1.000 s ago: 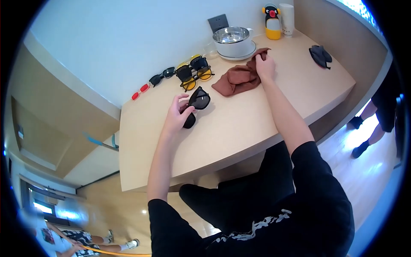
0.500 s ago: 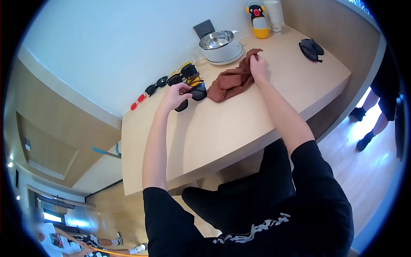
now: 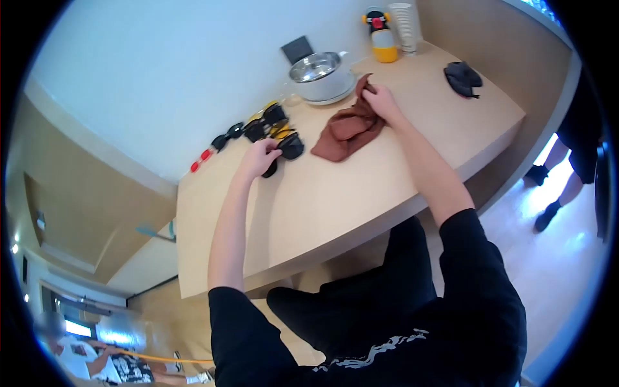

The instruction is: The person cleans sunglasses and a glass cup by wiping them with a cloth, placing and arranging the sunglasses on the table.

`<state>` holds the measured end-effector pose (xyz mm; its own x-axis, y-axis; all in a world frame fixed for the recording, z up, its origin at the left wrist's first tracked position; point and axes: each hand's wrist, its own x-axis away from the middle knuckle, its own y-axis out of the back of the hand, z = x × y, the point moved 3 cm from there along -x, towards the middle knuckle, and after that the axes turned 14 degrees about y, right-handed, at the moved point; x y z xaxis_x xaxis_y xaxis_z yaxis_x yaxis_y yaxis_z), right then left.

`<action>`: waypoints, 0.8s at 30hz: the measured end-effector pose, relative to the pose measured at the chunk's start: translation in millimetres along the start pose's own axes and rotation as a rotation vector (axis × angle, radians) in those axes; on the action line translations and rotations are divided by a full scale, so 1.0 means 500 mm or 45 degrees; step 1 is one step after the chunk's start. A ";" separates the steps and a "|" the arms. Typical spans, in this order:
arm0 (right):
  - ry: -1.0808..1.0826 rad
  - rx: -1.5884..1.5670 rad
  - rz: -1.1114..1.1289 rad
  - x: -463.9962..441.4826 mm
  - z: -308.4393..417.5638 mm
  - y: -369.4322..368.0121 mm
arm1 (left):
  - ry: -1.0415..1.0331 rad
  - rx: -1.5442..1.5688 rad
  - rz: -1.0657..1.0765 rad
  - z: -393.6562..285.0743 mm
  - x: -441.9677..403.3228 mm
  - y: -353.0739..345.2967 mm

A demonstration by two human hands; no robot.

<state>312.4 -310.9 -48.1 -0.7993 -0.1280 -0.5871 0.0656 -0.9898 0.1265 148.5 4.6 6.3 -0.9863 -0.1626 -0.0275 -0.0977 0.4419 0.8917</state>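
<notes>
My left hand point(image 3: 260, 158) is closed on a pair of black sunglasses point(image 3: 291, 147), one dark lens showing right of my fingers and the other below them. Brown cloth point(image 3: 348, 132) lies crumpled on the table to the right, its upper corner lifted in the fingers of my right hand point(image 3: 380, 103). Just behind my left hand are more glasses: a yellow-lensed pair point(image 3: 282, 132), black sunglasses point(image 3: 275, 114) and another dark pair point(image 3: 227, 137). Farther left lies a red-lensed pair point(image 3: 201, 160).
At the back of the table point(image 3: 322, 200) stand a white pot point(image 3: 319, 80) with a steel bowl, a penguin-shaped bottle point(image 3: 380, 37) and stacked paper cups point(image 3: 404, 29). A dark grey folded item point(image 3: 463, 79) lies at the right. Other people stand beyond both sides.
The view has shifted a little. The sunglasses in my left hand have turned slightly. My right hand still grips the cloth, whose folds have changed a little.
</notes>
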 end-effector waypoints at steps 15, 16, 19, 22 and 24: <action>-0.051 0.374 -0.012 0.008 0.077 0.012 | -0.032 -0.333 -0.133 -0.042 0.020 0.001; -0.117 0.263 0.082 -0.002 0.041 0.010 | -0.031 -0.351 -0.134 -0.057 0.031 0.006; -0.054 -0.053 0.049 -0.015 -0.007 0.000 | -0.204 -0.138 -0.498 -0.046 0.048 0.011; -0.082 0.162 0.043 -0.015 0.015 0.014 | 0.146 0.326 -0.618 0.025 0.034 0.023; -0.082 0.120 -0.014 -0.015 0.014 0.011 | 0.275 0.288 -0.777 0.080 0.031 0.037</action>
<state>314.6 -315.1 -37.7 -0.8364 -0.1098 -0.5370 0.0026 -0.9805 0.1965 126.0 45.5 4.2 -0.6995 -0.6030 -0.3836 -0.6763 0.3850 0.6280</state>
